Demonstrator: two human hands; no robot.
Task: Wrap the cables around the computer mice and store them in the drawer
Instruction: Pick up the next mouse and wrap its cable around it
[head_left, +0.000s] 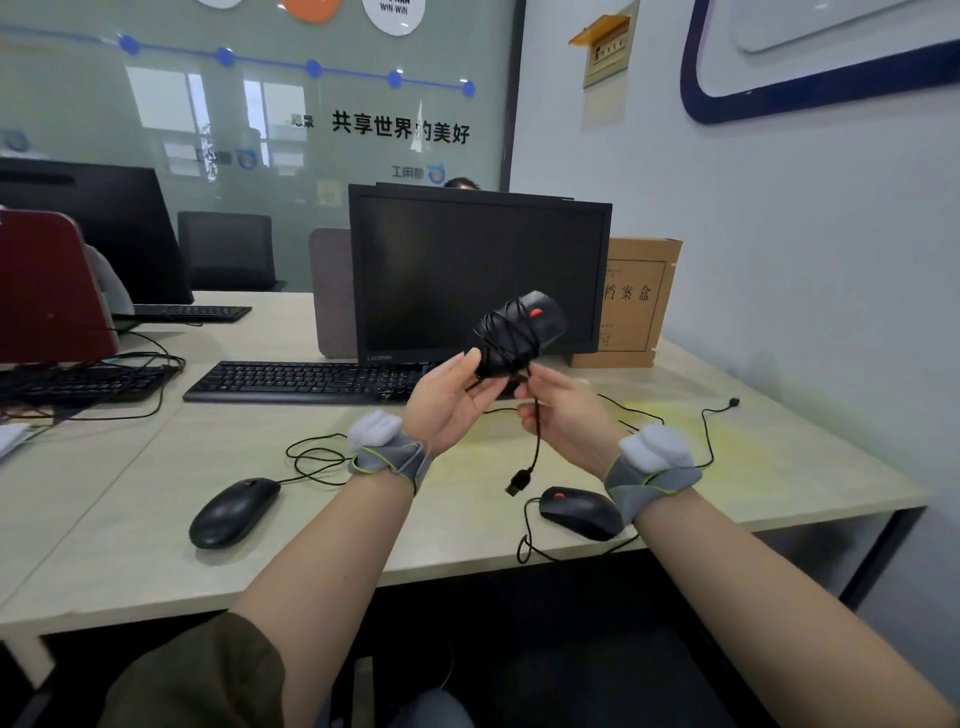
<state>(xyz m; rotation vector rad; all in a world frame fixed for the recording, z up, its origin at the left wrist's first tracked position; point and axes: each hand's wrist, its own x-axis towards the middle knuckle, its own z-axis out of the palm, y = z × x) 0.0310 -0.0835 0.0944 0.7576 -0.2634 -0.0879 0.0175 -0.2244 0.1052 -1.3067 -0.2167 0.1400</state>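
Three mice in view. Cable-wrapped mouse (519, 332) aloft before monitor (478, 270), gripped by left hand (452, 400); right hand (566, 410) pinching cable tail (535, 441). Two mice (234, 512) flat on desk (156, 545), unwrapped.

black cable-wrapped mouse (522, 332) held aloft, two mice (234, 512) (581, 512) on desk

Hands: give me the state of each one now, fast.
Left hand: holding the cable-wrapped mouse up over the desk.
Right hand: fingers pinching that mouse's loose cable, plug dangling below.
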